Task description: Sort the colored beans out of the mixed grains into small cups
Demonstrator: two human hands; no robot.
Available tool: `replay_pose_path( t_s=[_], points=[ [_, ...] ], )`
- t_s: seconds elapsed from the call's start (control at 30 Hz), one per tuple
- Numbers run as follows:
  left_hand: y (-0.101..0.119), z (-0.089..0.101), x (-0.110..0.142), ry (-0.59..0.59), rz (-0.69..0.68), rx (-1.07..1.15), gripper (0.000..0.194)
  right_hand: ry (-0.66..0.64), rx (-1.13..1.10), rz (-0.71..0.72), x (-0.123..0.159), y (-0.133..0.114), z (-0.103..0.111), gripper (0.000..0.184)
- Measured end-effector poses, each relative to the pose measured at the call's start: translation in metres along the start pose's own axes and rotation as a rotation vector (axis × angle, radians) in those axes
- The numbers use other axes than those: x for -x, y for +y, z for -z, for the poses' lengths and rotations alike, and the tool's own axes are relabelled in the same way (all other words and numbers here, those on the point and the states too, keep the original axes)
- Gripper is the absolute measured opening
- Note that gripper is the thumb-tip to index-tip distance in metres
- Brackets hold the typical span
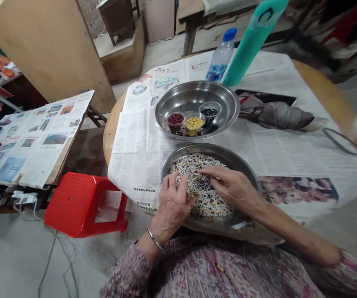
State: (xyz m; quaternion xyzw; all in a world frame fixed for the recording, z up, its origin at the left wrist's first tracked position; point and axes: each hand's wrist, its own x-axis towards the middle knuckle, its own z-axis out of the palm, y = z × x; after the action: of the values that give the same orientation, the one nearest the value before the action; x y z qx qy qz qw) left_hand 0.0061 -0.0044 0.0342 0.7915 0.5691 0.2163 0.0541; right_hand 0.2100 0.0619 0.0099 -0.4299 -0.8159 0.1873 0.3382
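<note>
Mixed white grains with red, yellow and black beans (211, 203) lie in the near steel basin (247, 163). My left hand (175, 198) rests over the basin's left rim, fingers apart, their tips at the grains. From the right, my right hand (232, 188) reaches over the mix with its index finger stretched out, touching or just above the grains. No bean shows between its fingers. Beyond, a larger steel basin (197, 89) holds three clear cups: one of red beans (176, 119), one of yellow beans (194, 123) and one of black beans (209, 112).
Newspaper (131, 165) covers the round table. At the back stand a water bottle (220, 58) and a tall teal bottle (253, 41). A folded grey umbrella (278, 114) lies to the right. A red stool (73, 203) and another newspaper-covered table (42, 140) are at left.
</note>
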Motion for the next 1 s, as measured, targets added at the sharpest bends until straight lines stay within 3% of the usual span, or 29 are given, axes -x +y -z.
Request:
replay_pose_path(
  t_s=[0.1,0.2,0.27,0.4,0.43,0.57,0.7,0.83,1.0],
  points=[
    [0.007,-0.001,-0.01,-0.148,0.068,-0.141,0.099,0.082,0.2,0.057,0.015,0.005,0.011,0.035],
    [0.014,-0.007,-0.015,-0.242,0.052,-0.173,0.108,0.148,0.285,0.062,0.034,0.008,0.015,0.026],
    [0.019,-0.013,-0.017,-0.292,0.01,-0.137,0.092,0.208,0.257,0.07,0.044,0.007,0.013,0.02],
    [0.028,-0.027,-0.028,-0.389,-0.103,-0.079,0.025,0.39,0.162,0.066,0.054,0.009,0.004,0.024],
    [0.03,-0.03,-0.034,-0.41,-0.142,-0.059,0.016,0.42,0.154,0.062,0.055,0.01,0.002,0.026],
    [0.026,-0.032,-0.061,-0.439,-0.179,-0.002,0.02,0.42,0.131,0.058,0.057,0.015,-0.001,0.028],
    [0.013,-0.016,-0.075,-0.388,-0.024,-0.053,0.025,0.434,0.122,0.038,0.057,0.016,-0.002,0.023],
    [0.002,-0.004,-0.069,-0.264,0.095,-0.163,0.021,0.434,0.141,0.039,0.056,0.014,-0.002,0.02],
    [0.013,-0.014,-0.061,-0.262,0.132,-0.182,0.086,0.415,0.191,0.086,0.055,0.015,0.001,0.022]
  ],
)
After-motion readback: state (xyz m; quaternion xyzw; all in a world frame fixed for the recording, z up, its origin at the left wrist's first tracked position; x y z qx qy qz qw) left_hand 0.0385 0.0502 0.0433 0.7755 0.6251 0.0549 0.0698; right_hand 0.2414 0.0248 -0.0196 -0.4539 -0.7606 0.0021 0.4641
